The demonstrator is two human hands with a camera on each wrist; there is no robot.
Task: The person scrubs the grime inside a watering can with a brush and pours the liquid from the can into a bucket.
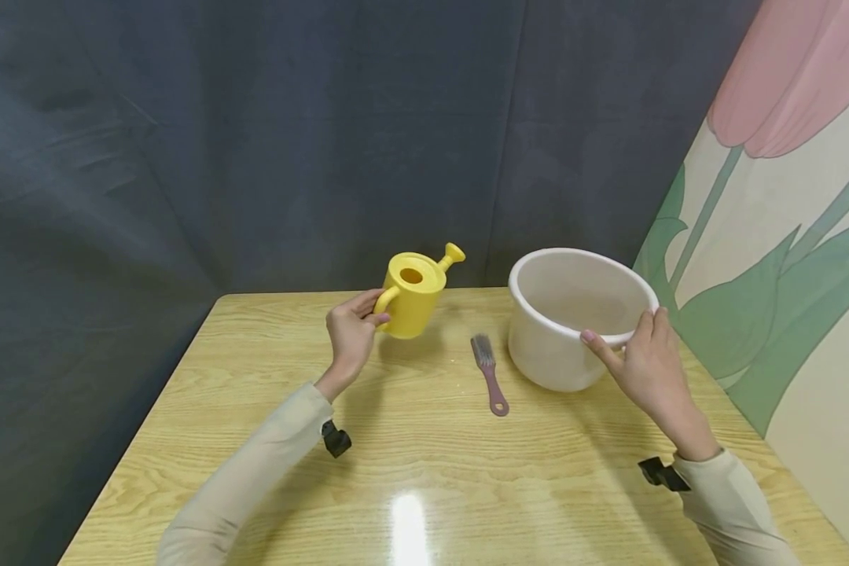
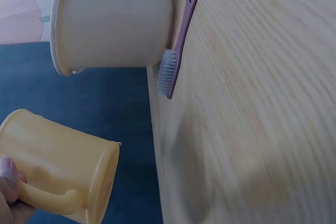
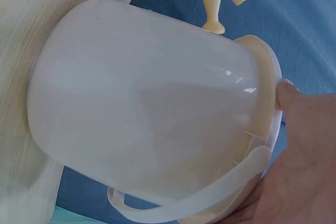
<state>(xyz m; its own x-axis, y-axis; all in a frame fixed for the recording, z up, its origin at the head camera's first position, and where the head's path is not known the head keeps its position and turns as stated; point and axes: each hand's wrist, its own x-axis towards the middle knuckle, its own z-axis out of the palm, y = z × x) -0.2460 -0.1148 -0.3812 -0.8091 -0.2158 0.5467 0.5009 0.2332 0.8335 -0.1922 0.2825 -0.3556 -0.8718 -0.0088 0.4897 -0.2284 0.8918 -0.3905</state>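
Observation:
My left hand point(image 1: 352, 334) grips the handle of a yellow toy watering can point(image 1: 413, 303), also in the left wrist view. The can is held above the table, its spout pointing right and its shadow below. On the right, my right hand point(image 1: 654, 365) holds the rim of a white plastic bucket point(image 1: 555, 354), thumb and fingers spread along the edge. The bucket's strap-like handle point(image 3: 194, 203) hangs on its side in the right wrist view. Whether its base fully touches the table, I cannot tell. A purple-handled brush point(image 1: 491, 377) lies between the two, bristles facing away from me.
All this is on or over a light wooden table point(image 1: 424, 456). A dark curtain point(image 1: 361, 141) hangs behind its far edge. Along the right side stands a wall painted with tulips point(image 1: 785, 299).

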